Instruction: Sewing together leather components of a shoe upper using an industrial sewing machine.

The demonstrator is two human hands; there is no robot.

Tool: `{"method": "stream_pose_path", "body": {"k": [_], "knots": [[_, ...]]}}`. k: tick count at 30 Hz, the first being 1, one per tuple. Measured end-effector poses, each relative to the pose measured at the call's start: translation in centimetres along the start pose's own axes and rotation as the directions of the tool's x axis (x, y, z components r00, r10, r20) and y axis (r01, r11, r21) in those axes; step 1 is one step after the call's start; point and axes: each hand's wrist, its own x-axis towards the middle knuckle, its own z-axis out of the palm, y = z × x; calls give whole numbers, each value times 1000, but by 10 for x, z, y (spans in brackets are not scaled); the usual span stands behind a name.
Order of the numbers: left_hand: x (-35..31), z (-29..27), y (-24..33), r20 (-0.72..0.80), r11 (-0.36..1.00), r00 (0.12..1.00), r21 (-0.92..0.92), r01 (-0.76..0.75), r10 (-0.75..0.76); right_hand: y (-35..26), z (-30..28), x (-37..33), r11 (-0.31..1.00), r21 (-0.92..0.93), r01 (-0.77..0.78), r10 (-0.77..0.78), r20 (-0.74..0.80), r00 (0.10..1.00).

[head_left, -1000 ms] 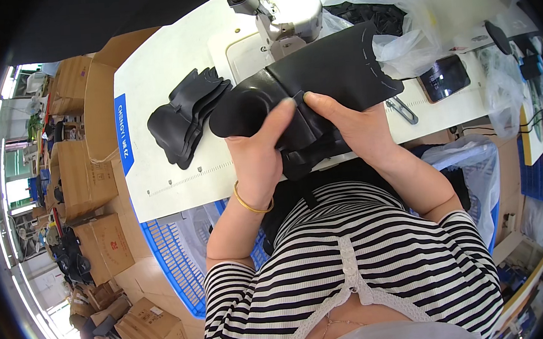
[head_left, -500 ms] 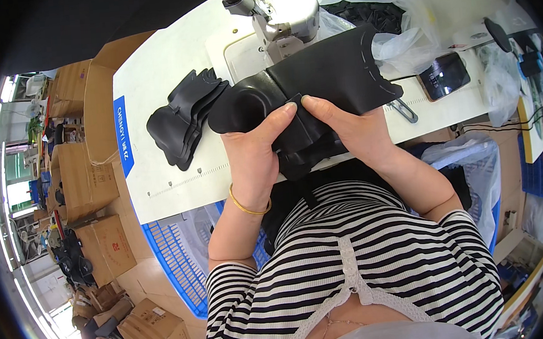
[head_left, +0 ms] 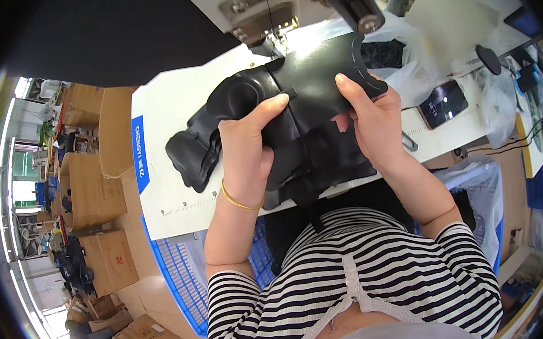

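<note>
While our two hands, the left hand (head_left: 244, 145) and the right hand (head_left: 377, 125), each close on it, thumb above and fingers mostly hidden beneath, one black moulded piece (head_left: 318, 75) lies above the white table (head_left: 184, 221), near one sewing machine (head_left: 265, 28) at the far side. We count one phone (head_left: 443, 104) at right and one stack of black pieces (head_left: 189, 156) at left, its number unclear. Our piece looks smooth, glossy, rounded at left, with a cross seam and pale dashes along its curved right edge.
</note>
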Motion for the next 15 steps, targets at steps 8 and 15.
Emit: {"method": "stream_pose_path", "body": {"k": [8, 15], "knots": [[43, 7, 11, 15, 1000, 1000, -20, 1, -1, -1, 9, 38, 995, 63, 77, -75, -24, 997], [48, 10, 12, -17, 999, 998, 2, 53, -53, 0, 5, 44, 997, 64, 41, -38, -37, 999]]}}
